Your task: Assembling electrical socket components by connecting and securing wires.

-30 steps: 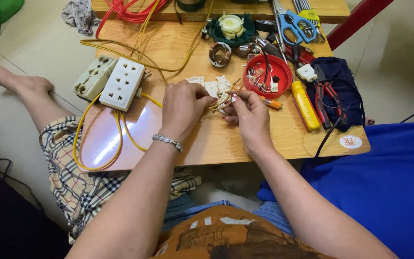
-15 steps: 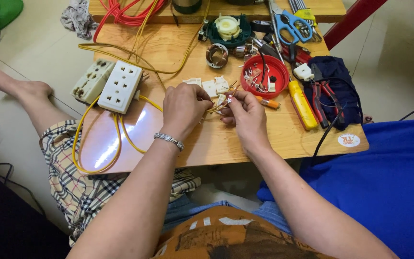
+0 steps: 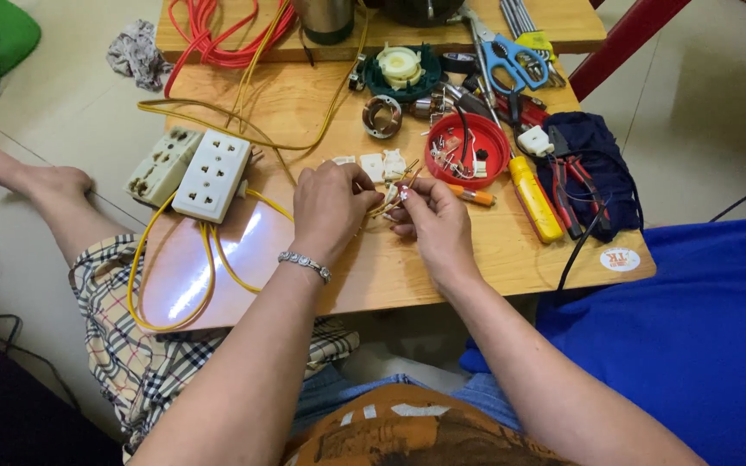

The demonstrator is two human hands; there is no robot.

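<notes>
both hands meet over the middle of the wooden surface (image 3: 528,259), the left hand (image 3: 330,207) curled with its fingertips pinching the yellow wire (image 3: 380,207) and the right hand (image 3: 433,220) pinching the wire's bared end, held raised and close so the small strands can be seen. the wire loops back to the white socket strip (image 3: 211,175) at the left, while the red dish (image 3: 466,149) of small parts and the yellow screwdriver (image 3: 535,198) sit just beyond the right hand, within easy reach.
</notes>
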